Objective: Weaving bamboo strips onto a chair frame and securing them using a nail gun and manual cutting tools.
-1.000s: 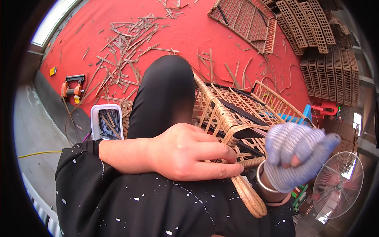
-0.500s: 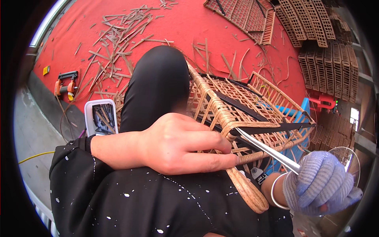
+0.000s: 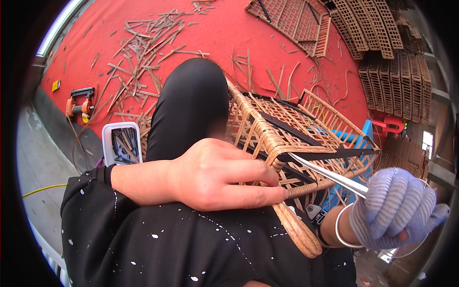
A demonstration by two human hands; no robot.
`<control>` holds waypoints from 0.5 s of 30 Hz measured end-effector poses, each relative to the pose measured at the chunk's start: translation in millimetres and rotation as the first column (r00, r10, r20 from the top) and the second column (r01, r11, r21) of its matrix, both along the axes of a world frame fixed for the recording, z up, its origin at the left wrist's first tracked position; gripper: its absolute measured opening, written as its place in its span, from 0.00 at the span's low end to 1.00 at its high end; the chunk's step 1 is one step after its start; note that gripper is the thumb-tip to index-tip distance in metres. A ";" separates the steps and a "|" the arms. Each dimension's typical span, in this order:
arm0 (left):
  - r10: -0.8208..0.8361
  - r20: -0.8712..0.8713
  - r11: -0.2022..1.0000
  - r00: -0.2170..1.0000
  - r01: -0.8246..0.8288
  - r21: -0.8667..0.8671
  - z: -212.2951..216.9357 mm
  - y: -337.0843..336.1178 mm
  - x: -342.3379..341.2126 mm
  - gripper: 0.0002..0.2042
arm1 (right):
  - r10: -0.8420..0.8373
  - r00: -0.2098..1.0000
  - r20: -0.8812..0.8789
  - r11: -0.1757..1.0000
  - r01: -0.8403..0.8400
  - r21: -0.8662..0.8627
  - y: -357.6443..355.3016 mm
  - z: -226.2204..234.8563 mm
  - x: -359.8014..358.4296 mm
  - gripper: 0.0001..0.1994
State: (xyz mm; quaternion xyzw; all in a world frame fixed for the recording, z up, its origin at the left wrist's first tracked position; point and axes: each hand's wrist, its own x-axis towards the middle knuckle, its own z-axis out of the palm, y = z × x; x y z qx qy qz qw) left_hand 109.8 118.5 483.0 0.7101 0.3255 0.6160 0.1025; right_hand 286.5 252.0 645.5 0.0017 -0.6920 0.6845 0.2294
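A woven rattan basket-like frame (image 3: 287, 115) leans across my lap, its wrapped rim and a dark flat bar running toward the right. My bare left hand (image 3: 217, 177) is closed on the wrapped rim at its near corner, fingertips pressed against it. From under that hand a loop of rattan strip (image 3: 299, 232) hangs down over my clothes. In a grey knitted glove, my right hand (image 3: 397, 210) grips a long slim silver metal tool (image 3: 330, 178). The tool's far end touches or enters the weave at the corner beside the dark bar; its handle is hidden in my fist.
A white tub (image 3: 109, 148) of dark and tan strips stands left of my knee. Beyond it, an orange and black nail gun (image 3: 80, 105) lies on the red floor covering (image 3: 215, 33) among scattered rattan offcuts (image 3: 143, 52). Stacked woven panels (image 3: 397, 86) stand at the far right.
My right hand has moved a little to the right and up, drawing the metal tool slightly away from the corner. My left hand keeps its hold on the rim.
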 end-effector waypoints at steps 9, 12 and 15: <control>-0.005 0.010 1.000 1.000 0.005 0.008 -4.0 2.0 -0.6 0.11 | -0.168 0.986 -0.009 0.983 0.167 -0.072 -14.5 0.4 6.3 0.23; 0.001 0.008 1.000 1.000 -0.001 0.009 -4.2 3.2 -0.3 0.11 | -0.182 0.983 -0.033 0.970 0.174 -0.172 -14.9 -1.8 9.4 0.28; -0.004 0.003 1.000 1.000 0.004 0.000 -2.6 4.0 0.2 0.10 | -0.231 0.972 -0.040 0.961 0.222 -0.166 -12.5 -4.6 2.0 0.28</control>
